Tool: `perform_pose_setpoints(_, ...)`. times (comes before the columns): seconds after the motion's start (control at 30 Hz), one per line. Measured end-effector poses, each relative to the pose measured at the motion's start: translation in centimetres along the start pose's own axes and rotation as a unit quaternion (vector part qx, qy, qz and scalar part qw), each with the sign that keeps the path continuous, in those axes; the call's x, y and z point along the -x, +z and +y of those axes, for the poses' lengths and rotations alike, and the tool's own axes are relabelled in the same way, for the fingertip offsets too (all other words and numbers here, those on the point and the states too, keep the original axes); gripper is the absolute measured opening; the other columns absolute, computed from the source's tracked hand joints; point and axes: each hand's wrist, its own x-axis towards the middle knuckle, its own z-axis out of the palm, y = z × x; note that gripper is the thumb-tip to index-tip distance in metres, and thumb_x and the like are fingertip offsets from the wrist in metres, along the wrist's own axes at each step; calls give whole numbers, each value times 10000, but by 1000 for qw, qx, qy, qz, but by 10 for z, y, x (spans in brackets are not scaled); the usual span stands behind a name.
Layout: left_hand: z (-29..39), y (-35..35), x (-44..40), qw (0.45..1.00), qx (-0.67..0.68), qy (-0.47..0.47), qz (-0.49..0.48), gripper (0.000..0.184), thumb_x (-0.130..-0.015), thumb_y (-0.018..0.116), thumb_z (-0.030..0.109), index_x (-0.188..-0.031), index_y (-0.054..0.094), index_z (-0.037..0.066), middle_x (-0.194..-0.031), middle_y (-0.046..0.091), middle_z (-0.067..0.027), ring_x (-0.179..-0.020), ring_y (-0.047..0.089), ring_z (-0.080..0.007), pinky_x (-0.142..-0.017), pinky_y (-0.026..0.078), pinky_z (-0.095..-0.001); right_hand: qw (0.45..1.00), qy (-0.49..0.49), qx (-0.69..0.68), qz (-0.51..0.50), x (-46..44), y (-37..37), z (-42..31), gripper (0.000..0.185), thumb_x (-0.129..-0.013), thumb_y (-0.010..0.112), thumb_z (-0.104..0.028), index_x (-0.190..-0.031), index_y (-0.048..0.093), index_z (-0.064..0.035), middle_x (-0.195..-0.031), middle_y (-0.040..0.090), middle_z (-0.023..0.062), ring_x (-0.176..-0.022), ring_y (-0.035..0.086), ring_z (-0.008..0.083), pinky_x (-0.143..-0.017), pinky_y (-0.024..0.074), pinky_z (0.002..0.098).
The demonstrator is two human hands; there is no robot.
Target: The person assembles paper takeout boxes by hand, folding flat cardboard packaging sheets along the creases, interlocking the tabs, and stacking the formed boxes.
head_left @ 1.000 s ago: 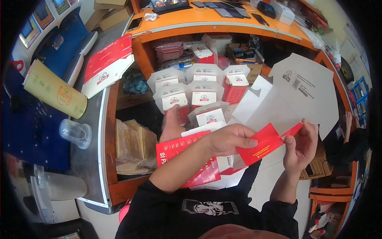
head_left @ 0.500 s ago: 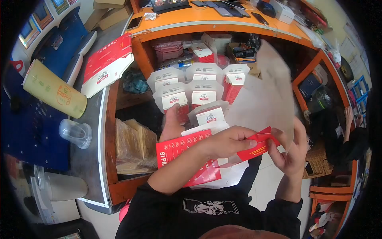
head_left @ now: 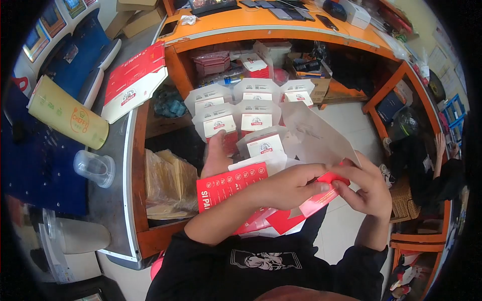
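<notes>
Both hands hold one red and white cardboard piece point(head_left: 321, 200), partly folded, over my lap. My left hand point(head_left: 296, 185) pinches its red part between thumb and fingers. Close beside it, my right hand point(head_left: 365, 186) grips the right end, fingers bent over the edge. A large pale panel point(head_left: 319, 131) of the piece reaches up and left from my hands. Under my left forearm lie flat red printed sheets point(head_left: 231, 188). Beyond them stand several red and white boxes point(head_left: 257, 122) with raised pale flaps.
An orange desk point(head_left: 241, 32) with phones spans the back. On the left counter point(head_left: 123, 185) are a yellow cup point(head_left: 69, 113), a clear plastic cup point(head_left: 94, 168) and a red-white sheet point(head_left: 134, 83). Another person point(head_left: 427, 165) is at the far right.
The large pale panel has swung down and left from its upright position. My hands have drawn closer together around the red part, which has folded and tilted.
</notes>
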Motion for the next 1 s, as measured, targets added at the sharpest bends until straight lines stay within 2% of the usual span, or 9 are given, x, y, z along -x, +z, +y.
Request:
perform_pose_setpoints(0.1, 20, -10, 4, 999, -1, 38, -38, 391, -1068, 536, 213, -1391, 516, -7, -1222, 646, -83, -1101, 587, -115, -953, 474, -295, 990, -47, -114, 62, 7, 0, 14, 753, -655, 928, -174, -1331, 616, -61, -1362, 609, 173, -1132, 650, 344, -977, 507, 449)
perform_pose_setpoints(0.17, 11, -18, 2, 992, 105, 26, -58, 398, -1064, 549, 223, -1384, 523, -12, -1230, 644, -81, -1125, 590, -124, -972, 472, -303, 986, -39, -110, 117, 3, 3, 15, 895, -598, 964, -234, -1377, 567, -45, -1372, 609, 173, -1190, 625, 354, -1015, 477, 466)
perform_pose_setpoints(0.33, -3, -12, -7, 956, 256, 94, -110, 388, -1057, 565, 222, -1374, 509, 6, -1285, 600, -73, -1169, 569, -122, -1000, 463, -312, 987, -102, -65, 106, 4, 26, 38, 930, -550, 994, -317, -1319, 578, 1, -1271, 661, 217, -1208, 638, 336, -1045, 464, 428)
perform_pose_setpoints(0.37, -2, -11, -9, 962, 234, 98, -104, 383, -1057, 563, 216, -1373, 497, 10, -1282, 596, -74, -1170, 566, -120, -999, 465, -312, 985, -36, -128, 114, 13, 34, 39, 778, -597, 980, -256, -1239, 630, 10, -1100, 730, 156, -982, 720, 259, -886, 545, 367)
perform_pose_setpoints(0.57, 4, -6, -11, 980, 159, 112, -40, 330, -1065, 538, 184, -1339, 445, 24, -1243, 592, -87, -1157, 565, -114, -993, 476, -304, 972, 41, -75, 217, 35, 54, 52, 595, -614, 968, -227, -1103, 713, -3, -904, 752, 90, -825, 734, 199, -767, 554, 297)
perform_pose_setpoints(0.67, 10, -9, -13, 982, 149, 115, -11, 303, -1072, 517, 165, -1336, 436, 42, -1231, 611, -92, -1142, 593, -121, -973, 492, -301, 972, 74, -68, 214, 19, 44, 32, 583, -621, 966, -256, -1082, 712, -6, -1085, 726, 149, -978, 715, 222, -866, 541, 328)
perform_pose_setpoints(0.77, 17, -19, -18, 967, 235, 75, 67, 287, -1068, 514, 133, -1342, 447, 76, -1219, 645, -96, -1111, 648, -144, -917, 539, -305, 943, 26, -31, 329, -1, 42, 8, 554, -620, 962, -284, -1062, 724, -48, -1254, 634, 184, -1172, 625, 300, -986, 488, 402)
perform_pose_setpoints(0.87, 20, -26, -23, 938, 296, 106, 146, 290, -1063, 520, 128, -1339, 449, 73, -1235, 638, -102, -1102, 656, -151, -908, 560, -310, 948, -63, -57, 308, 16, 50, 11, 555, -601, 968, -329, -1049, 733, -100, -1359, 546, 191, -1312, 519, 380, -1081, 421, 482)
perform_pose_setpoints(1.0, 11, -24, -36, 920, 292, 139, 221, 271, -1055, 529, 110, -1310, 446, 70, -1200, 629, -111, -1053, 668, -168, -896, 578, -339, 965, -128, 129, 190, 8, 58, -10, 441, -625, 932, -275, -1003, 745, -142, -1177, 642, 95, -1185, 603, 377, -892, 524, 458)
